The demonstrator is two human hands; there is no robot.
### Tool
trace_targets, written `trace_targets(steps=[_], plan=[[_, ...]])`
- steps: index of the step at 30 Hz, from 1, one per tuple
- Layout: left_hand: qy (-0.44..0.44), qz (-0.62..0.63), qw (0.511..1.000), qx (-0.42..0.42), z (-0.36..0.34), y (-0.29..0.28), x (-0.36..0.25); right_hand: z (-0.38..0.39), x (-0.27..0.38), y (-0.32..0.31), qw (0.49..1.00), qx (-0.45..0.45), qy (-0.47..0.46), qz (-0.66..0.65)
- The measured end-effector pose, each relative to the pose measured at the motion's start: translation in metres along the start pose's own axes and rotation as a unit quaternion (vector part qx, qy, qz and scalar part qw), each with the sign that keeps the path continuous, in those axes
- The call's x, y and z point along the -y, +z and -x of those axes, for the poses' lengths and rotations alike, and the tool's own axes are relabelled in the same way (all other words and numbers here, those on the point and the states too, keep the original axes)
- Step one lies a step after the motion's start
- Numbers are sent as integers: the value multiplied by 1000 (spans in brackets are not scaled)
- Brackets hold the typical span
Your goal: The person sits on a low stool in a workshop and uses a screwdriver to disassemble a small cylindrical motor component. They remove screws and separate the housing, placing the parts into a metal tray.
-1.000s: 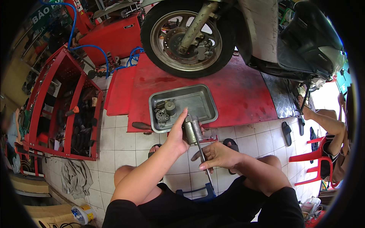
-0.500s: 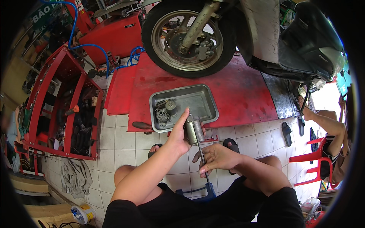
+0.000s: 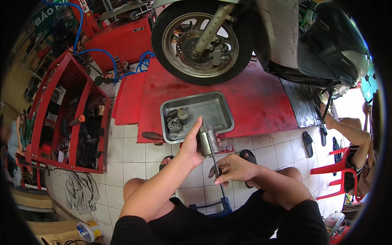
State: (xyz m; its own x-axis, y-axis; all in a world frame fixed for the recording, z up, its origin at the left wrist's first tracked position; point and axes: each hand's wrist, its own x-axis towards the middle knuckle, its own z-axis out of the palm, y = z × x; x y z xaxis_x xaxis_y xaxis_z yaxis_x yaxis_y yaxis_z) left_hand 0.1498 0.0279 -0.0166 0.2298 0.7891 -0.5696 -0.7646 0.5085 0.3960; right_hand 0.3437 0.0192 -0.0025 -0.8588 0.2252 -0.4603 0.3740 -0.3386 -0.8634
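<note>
The left hand (image 3: 192, 145) is clamped round a grey metal cylindrical housing (image 3: 209, 143), thumb along its near side and fingertips showing on the far one, held up just in front of a rectangular steel tray (image 3: 227, 102). The right hand (image 3: 234, 169) is closed on a slim metal rod (image 3: 216, 163), pinched between thumb and fingers; its upper end meets the housing's lower end — whether it goes inside cannot be told. Smaller metal parts (image 3: 175, 123) lie at the tray's left end, and the tray sits on a red lift platform (image 3: 261, 108) beneath a scooter's front wheel (image 3: 200, 43). Writing shows in several spots: large white letters on a dark green sign (image 3: 49, 18) at upper left, a small dark label (image 3: 139, 29) on a red steel cabinet (image 3: 118, 45), pale lettering (image 3: 346, 62) on the scooter's side — too small to make out — and a yellow printed label (image 3: 97, 229) on a white bucket (image 3: 85, 232).
</note>
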Motion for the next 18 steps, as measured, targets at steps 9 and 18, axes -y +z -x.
trace_targets(steps=[9, 18], plan=[[-3, 10, 1000, 21, -3, -5, 0, 6, 11, 8, 997, -23, -24, -74], [8, 21, 1000, 3, -2, -4, -1, 4, 9, 7, 984, -15, -68, -162]])
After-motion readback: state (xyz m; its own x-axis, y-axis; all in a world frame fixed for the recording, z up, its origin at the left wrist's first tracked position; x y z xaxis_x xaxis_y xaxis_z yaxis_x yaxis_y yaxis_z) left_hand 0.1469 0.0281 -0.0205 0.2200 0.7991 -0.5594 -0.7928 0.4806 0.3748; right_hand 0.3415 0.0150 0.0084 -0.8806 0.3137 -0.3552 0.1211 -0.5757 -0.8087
